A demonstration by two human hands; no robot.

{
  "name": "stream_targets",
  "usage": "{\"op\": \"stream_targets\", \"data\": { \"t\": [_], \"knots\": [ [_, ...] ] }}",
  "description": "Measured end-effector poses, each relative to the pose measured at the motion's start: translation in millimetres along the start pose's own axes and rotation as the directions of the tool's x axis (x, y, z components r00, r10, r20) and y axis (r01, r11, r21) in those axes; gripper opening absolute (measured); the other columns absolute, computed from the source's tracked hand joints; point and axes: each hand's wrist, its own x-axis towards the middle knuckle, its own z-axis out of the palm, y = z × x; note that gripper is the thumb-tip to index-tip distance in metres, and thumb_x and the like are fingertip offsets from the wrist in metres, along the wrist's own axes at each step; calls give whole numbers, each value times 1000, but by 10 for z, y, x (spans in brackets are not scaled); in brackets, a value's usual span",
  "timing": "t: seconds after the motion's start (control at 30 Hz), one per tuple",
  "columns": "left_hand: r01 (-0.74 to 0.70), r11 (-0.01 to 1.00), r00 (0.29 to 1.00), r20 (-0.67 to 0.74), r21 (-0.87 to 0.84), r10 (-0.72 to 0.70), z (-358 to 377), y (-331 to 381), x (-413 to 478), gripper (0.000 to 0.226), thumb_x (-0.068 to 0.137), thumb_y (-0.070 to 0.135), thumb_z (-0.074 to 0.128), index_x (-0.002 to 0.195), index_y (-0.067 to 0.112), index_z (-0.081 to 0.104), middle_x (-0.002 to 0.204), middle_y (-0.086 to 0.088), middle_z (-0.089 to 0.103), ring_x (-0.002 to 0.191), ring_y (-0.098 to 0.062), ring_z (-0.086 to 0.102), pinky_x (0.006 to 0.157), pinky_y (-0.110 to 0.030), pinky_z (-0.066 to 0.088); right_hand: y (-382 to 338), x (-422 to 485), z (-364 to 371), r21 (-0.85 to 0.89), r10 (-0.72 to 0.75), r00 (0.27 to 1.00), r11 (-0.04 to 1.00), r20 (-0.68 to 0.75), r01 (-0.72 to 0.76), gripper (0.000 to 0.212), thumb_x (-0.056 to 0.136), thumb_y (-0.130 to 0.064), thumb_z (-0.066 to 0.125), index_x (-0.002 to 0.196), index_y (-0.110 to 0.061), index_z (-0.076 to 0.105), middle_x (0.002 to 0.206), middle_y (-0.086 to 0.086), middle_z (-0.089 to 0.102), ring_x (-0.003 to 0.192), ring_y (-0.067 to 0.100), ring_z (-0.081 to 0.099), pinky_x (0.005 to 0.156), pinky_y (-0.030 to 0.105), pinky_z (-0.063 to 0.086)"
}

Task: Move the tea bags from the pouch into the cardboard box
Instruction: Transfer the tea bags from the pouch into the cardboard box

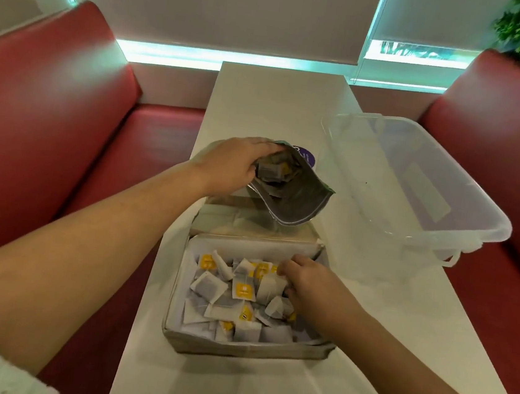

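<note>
Tea bags heaped loose in cardboard box, near bench front edge. More tea bags visible inside pouch. My left hand grips pouch at open mouth, pouch tilted above box's raised lid. My right hand down in box, fingers curled on tea bags at right side; firm grip or not, cannot tell. Clear plastic tub on bench right of pouch. Red booth seats either side.
</note>
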Motion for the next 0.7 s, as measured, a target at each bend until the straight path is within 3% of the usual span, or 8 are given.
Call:
{"op": "stream_targets", "data": {
  "t": [0.17, 0.27, 0.37, 0.43, 0.5, 0.7],
  "knots": [
    [-2, 1000, 1000, 0, -2, 2, 3, -21, 11, 59, 87, 4, 45, 141, 26, 39, 144, 1, 44, 128, -21, 44, 103, -41, 39, 6, -2, 44, -119, -19, 995, 993, -98, 7, 30, 82, -12, 66, 112, -15, 63, 118, 4, 51, 101, 20, 53, 79, 27, 53],
    [-1, 1000, 1000, 0, 7, 1, 2, -37, 19, 58, 87, 5, 45, 141, 26, 39, 143, 0, 45, 127, -21, 45, 102, -41, 41, -21, -23, -19, -8, -62, 980, 998, -192, 61, 22, 82, -11, 67, 104, -14, 67, 107, 3, 55, 87, 19, 58, 71, 27, 54],
    [-5, 1000, 1000, 0, 9, 5, 8, -63, 29, 60, 85, 4, 45, 140, 26, 39, 142, 2, 47, 126, -21, 46, 100, -42, 43, -16, -59, -70, 79, -85, 996, 993, -35, 87, 21, 89, -25, 55, 106, -21, 67, 107, -2, 56, 91, 16, 58, 77, 29, 53],
    [-6, 1000, 1000, 1, 12, 6, 17, -69, 35, 61, 85, 4, 45, 140, 27, 39, 142, 3, 47, 125, -20, 46, 99, -41, 43, -18, -62, -51, 19, -92, 982, 996, 162, 90, 27, 89, -31, 53, 113, -25, 62, 114, -1, 54, 103, 17, 51, 88, 31, 49],
    [-6, 1000, 1000, -1, 12, 6, 24, -56, 33, 61, 85, 4, 45, 141, 27, 38, 143, 3, 46, 126, -20, 45, 99, -40, 43, -26, -57, 2, -33, -95, 962, 994, 257, 107, 33, 87, -35, 54, 119, -27, 58, 121, -1, 52, 112, 19, 45, 95, 35, 46],
    [-13, 1000, 1000, -21, 5, 13, 6, -49, 18, 61, 85, 2, 45, 141, 25, 39, 143, 2, 46, 127, -19, 45, 98, -35, 40, -59, -9, -82, -13, -86, 976, 996, 200, 91, 18, 89, -23, 51, 101, -20, 65, 103, 1, 60, 91, 19, 58, 79, 33, 52]
  ]
}}
